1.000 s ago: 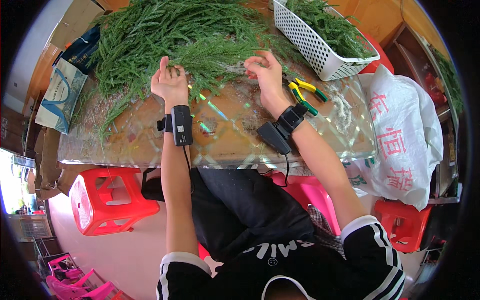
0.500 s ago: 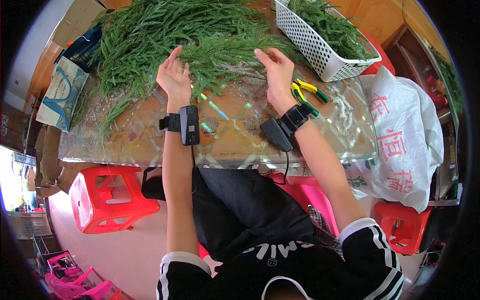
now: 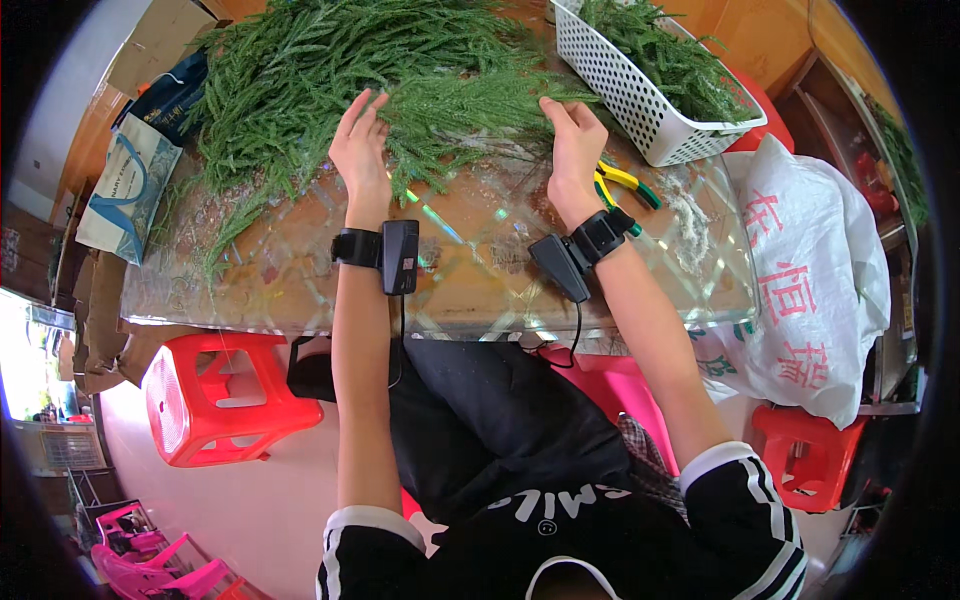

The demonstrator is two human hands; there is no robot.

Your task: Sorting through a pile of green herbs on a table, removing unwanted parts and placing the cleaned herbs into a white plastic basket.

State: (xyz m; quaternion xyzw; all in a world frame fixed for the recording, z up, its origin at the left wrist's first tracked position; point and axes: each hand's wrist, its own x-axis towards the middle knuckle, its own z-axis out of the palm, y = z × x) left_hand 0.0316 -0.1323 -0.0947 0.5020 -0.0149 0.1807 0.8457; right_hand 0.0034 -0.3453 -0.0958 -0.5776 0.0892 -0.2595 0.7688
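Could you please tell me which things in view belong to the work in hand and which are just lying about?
Likely part of the work: green sprigs between the left hand and right hand; larger green pile; yellow-and-green pliers; white perforated basket.

Apparently just lying about: left red stool; white sack; cardboard box; pale carrier bag.

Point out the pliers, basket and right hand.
Pliers [image 3: 625, 178]: head view, on the yellow part of a handle.
Basket [image 3: 615, 86]: head view, on the perforated long side wall.
Right hand [image 3: 576, 152]: head view, on the middle of the hand.
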